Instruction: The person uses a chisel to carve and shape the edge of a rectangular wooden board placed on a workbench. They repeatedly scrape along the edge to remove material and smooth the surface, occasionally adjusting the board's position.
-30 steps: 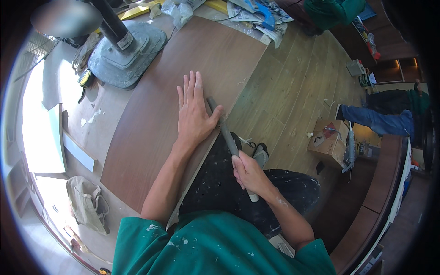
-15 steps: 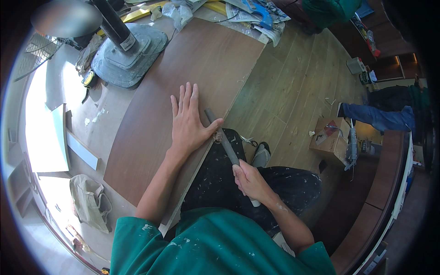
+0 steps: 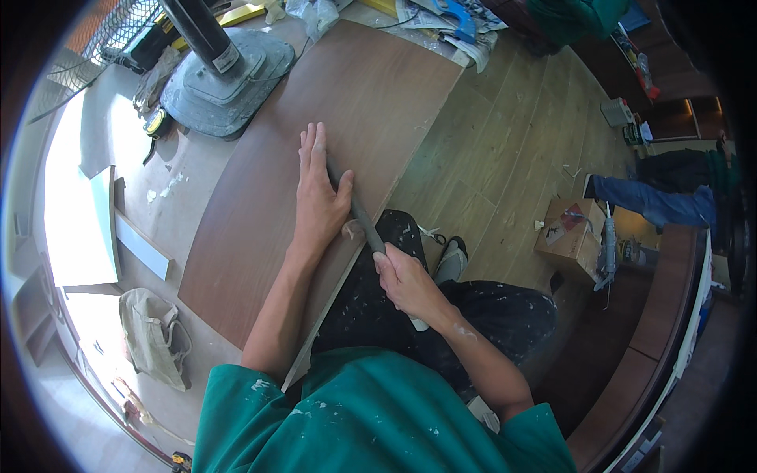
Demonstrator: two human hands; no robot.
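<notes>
A brown wood-faced board (image 3: 260, 229) slants across my left side, one long edge beside my lap. My left hand (image 3: 319, 201) rests on its edge side down, fingers stretched out and thumb raised beside a long, flat grey file (image 3: 364, 223). My right hand (image 3: 406, 276) is closed round the near part of the file, whose pale end shows below the fist. The file lies aslant over the board's edge, its far tip beside my left palm. A curled brown shaving (image 3: 353, 229) hangs at the edge by the file.
A dusty grey base with a black post (image 3: 209, 94) stands beyond the board, near a tape measure (image 3: 158, 124). A canvas bag (image 3: 150, 335) lies at left. On the wooden floor are a cardboard box (image 3: 569, 240) and a caulking gun (image 3: 608, 244). Another person's leg (image 3: 654, 201) shows at right.
My right hand has pushed the file forward and left, farther over the board. My left hand has tilted onto its side, with its fingers drawn together.
</notes>
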